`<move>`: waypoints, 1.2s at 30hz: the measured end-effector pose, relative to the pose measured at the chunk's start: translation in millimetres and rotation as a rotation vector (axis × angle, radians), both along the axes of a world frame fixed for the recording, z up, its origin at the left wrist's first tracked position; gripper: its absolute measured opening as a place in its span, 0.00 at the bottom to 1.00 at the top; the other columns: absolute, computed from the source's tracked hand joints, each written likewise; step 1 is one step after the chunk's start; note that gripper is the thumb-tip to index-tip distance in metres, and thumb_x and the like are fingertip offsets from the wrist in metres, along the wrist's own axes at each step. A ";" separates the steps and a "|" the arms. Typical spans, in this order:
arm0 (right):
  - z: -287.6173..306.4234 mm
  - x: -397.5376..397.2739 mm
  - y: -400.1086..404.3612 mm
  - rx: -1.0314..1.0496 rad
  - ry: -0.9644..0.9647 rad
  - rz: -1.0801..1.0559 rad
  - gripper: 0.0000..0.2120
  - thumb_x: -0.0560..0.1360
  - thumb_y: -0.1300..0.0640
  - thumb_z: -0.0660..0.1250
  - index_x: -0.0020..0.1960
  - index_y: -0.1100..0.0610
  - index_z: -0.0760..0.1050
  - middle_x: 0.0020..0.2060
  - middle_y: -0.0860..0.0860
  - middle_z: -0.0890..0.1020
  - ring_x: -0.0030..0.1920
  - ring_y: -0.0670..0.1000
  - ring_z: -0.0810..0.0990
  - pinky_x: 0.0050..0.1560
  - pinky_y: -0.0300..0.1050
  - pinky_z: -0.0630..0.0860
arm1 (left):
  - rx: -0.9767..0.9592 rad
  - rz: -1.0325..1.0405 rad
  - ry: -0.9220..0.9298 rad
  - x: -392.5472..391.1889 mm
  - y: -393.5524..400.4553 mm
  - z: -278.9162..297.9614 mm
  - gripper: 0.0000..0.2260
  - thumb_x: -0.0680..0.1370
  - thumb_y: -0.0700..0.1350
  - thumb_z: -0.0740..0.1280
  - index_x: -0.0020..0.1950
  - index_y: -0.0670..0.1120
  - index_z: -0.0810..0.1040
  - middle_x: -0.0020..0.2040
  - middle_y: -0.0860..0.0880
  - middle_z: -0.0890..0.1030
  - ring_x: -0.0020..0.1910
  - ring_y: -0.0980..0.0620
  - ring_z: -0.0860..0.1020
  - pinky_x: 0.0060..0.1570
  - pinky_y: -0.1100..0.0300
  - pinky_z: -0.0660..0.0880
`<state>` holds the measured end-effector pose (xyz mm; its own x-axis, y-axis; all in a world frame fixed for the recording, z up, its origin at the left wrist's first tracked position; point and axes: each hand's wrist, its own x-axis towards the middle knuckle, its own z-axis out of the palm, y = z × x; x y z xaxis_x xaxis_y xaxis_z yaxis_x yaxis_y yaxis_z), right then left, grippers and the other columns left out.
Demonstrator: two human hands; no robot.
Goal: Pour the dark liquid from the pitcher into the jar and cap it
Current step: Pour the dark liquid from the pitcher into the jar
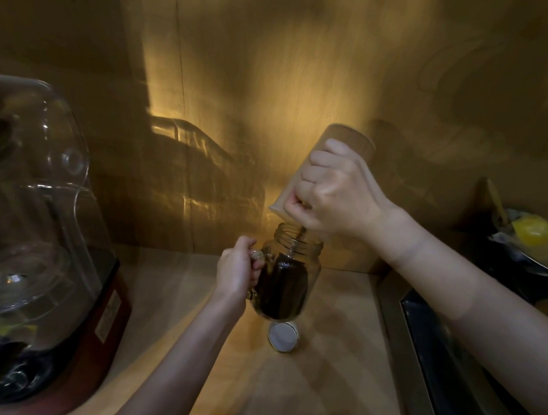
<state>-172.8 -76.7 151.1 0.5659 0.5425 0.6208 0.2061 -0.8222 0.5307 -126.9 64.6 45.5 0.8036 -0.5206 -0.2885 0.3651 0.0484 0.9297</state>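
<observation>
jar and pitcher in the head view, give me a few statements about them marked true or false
1. The right hand tips the pitcher over the jar. True.
2. The lid is screwed onto the jar. False: it lies on the counter in front of the jar.
3. The left hand holds the jar's handle. True.
4. The jar is empty. False: dark liquid fills much of it.
5. The pitcher rests on the counter. False: it is held in the air.

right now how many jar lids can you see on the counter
1. The lid lies flat on the counter, just in front of the jar, apart from both hands. Others could be hidden behind the blender on the left.
</observation>
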 end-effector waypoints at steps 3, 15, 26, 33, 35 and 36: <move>-0.3 -0.6 2.3 -0.010 0.002 -0.004 0.18 0.68 0.62 0.64 0.20 0.59 0.72 0.17 0.53 0.71 0.23 0.53 0.67 0.29 0.45 0.66 | 0.007 0.001 -0.004 0.0 -0.4 0.8 0.19 0.76 0.46 0.56 0.24 0.49 0.63 0.16 0.53 0.64 0.16 0.58 0.60 0.19 0.66 0.56; 6.6 -5.5 10.0 -0.016 0.016 0.015 0.18 0.69 0.64 0.65 0.20 0.59 0.72 0.17 0.52 0.71 0.22 0.52 0.67 0.28 0.44 0.66 | 0.000 -0.009 0.025 -0.1 -0.7 2.9 0.19 0.77 0.45 0.55 0.24 0.48 0.63 0.15 0.53 0.64 0.15 0.58 0.60 0.20 0.66 0.56; -20.1 -12.7 -0.3 0.392 -0.040 -0.102 0.17 0.67 0.63 0.65 0.20 0.60 0.70 0.16 0.54 0.71 0.22 0.53 0.68 0.30 0.45 0.66 | 0.066 -0.017 -0.044 0.0 7.6 -18.9 0.21 0.76 0.48 0.57 0.23 0.48 0.64 0.17 0.54 0.64 0.17 0.58 0.61 0.22 0.66 0.60; -87.0 -20.7 -30.1 1.264 0.076 -0.432 0.20 0.72 0.60 0.66 0.23 0.66 0.70 0.21 0.55 0.66 0.24 0.48 0.65 0.28 0.36 0.63 | 0.094 0.033 0.041 5.0 19.1 -63.9 0.19 0.77 0.48 0.57 0.26 0.49 0.64 0.16 0.54 0.63 0.16 0.58 0.60 0.24 0.61 0.58; -112.7 -21.5 -37.6 1.521 0.109 -0.495 0.21 0.72 0.58 0.66 0.26 0.70 0.70 0.24 0.56 0.67 0.28 0.52 0.66 0.32 0.43 0.65 | 0.150 0.058 0.047 6.3 24.7 -79.0 0.19 0.77 0.48 0.58 0.25 0.49 0.66 0.15 0.54 0.65 0.17 0.58 0.63 0.30 0.58 0.61; -124.8 -21.4 -38.7 1.645 0.117 -0.499 0.20 0.72 0.57 0.66 0.26 0.69 0.71 0.25 0.56 0.68 0.28 0.52 0.66 0.32 0.45 0.64 | 0.183 0.056 0.038 6.7 27.6 -86.1 0.20 0.77 0.48 0.59 0.24 0.49 0.66 0.15 0.54 0.66 0.18 0.57 0.64 0.33 0.57 0.62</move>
<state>-194.3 -115.4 26.3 0.5481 -0.7989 0.2478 -0.2446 -0.4364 -0.8659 -120.2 92.2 -40.6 0.8167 -0.4114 -0.4047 0.4013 -0.0991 0.9105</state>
